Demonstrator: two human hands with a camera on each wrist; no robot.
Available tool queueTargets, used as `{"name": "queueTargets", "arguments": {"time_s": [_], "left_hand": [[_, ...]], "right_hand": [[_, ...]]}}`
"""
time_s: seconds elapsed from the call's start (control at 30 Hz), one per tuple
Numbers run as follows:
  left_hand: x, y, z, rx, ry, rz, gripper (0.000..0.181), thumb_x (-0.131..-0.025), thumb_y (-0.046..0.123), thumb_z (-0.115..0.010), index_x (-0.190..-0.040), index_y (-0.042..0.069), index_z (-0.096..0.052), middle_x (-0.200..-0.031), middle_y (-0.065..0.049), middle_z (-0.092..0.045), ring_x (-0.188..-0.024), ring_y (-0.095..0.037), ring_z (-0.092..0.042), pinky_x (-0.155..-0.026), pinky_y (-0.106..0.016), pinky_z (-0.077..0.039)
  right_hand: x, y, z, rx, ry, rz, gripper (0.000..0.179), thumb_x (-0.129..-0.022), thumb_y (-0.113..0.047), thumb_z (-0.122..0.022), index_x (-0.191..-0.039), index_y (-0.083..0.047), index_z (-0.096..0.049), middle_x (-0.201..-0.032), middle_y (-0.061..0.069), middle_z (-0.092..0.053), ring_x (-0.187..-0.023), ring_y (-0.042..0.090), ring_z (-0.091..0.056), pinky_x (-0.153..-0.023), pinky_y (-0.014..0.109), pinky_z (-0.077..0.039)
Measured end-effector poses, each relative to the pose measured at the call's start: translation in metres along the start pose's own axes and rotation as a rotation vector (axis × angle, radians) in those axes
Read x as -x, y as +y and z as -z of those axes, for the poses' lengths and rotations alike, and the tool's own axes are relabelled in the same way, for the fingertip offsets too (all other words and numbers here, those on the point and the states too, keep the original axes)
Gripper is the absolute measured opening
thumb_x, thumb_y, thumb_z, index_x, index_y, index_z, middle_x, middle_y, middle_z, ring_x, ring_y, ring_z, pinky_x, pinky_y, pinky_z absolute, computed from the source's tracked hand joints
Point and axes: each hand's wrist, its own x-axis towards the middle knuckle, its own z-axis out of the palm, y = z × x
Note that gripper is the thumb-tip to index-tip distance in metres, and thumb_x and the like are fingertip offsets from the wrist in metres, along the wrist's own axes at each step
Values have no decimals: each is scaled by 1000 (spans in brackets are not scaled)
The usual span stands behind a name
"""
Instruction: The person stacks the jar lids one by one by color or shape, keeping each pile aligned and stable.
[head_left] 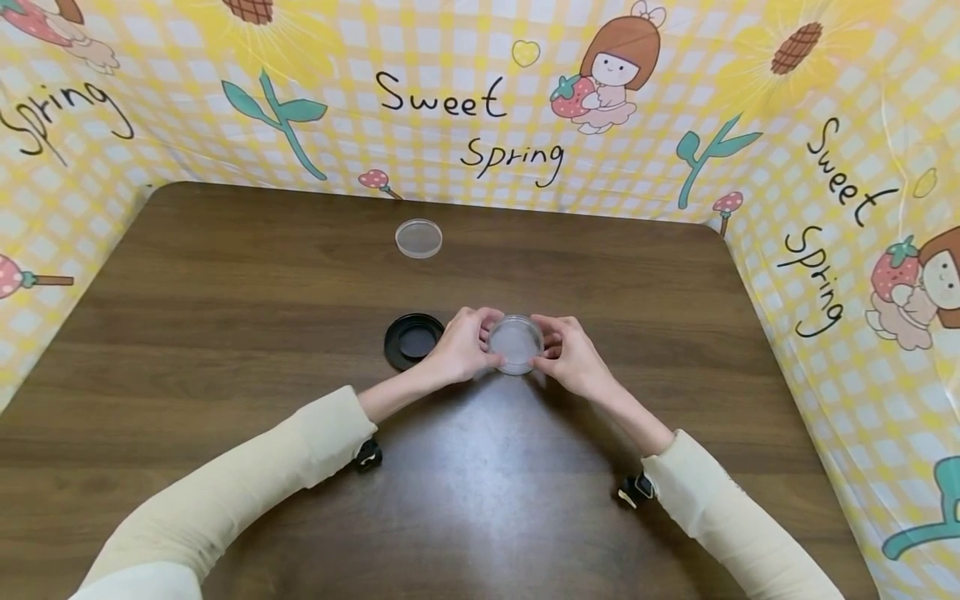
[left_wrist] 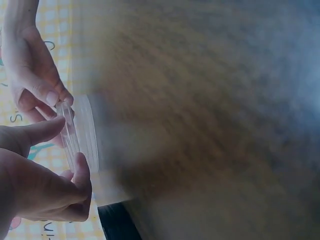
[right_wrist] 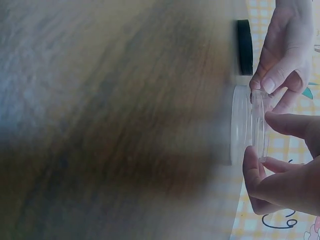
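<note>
A clear petri dish piece [head_left: 516,344] is held level at the middle of the table, between both hands. The left hand [head_left: 463,346] pinches its left rim with thumb and fingers. On the opposite rim, the right hand [head_left: 577,354] grips in the same manner. Both wrist views show another clear round piece [left_wrist: 87,132] directly below the held one, nearer the tabletop; whether the two touch cannot be told. Beside the left hand lies a black round ring-shaped piece [head_left: 396,354] with a dark centre, partly covered by that hand.
Farther back on the brown wooden table [head_left: 225,350] lies another shallow clear round dish [head_left: 418,239]. A yellow checked cloth [head_left: 420,167] with cartoon prints hangs along the back and both sides of the table. Light glares off the tabletop in front of the hands.
</note>
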Motion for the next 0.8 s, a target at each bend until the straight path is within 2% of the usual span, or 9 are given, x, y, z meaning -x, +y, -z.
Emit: {"name": "queueTargets", "arguments": {"time_s": [0.3,0.5,0.8], "left_hand": [[0,-2,-2,-46,5,-32,61,-70,0,-82,-125,-4,-56,-108,-19,-52,-94,-23,-56,-80,-26,-50],[0,-2,-3,-95,1,-21,62,-71,4,-83,-126,-3,-56,-105,-16,-52,-98,-23,-48,-83,-31,-46],[-2,-4,-5,-124,-3,-30,62,-71,5,-83,-126,-3,-56,-103,-15,-53,-103,-23,-45,-87,-34,-42]], "right_hand": [[1,2,-1,3,-5,0,64,-78,10,-74,-136,9,-48,-123,27,-42,-99,34,-59,-82,36,-53],[0,4,-3,18,-9,-3,65,-77,9,-74,-136,7,-48,-123,26,-42,-96,33,-59,-82,36,-53],[-1,7,-5,37,4,9,64,-77,10,-74,-135,8,-49,-122,26,-40,-90,31,-62,-76,27,-52]]}}
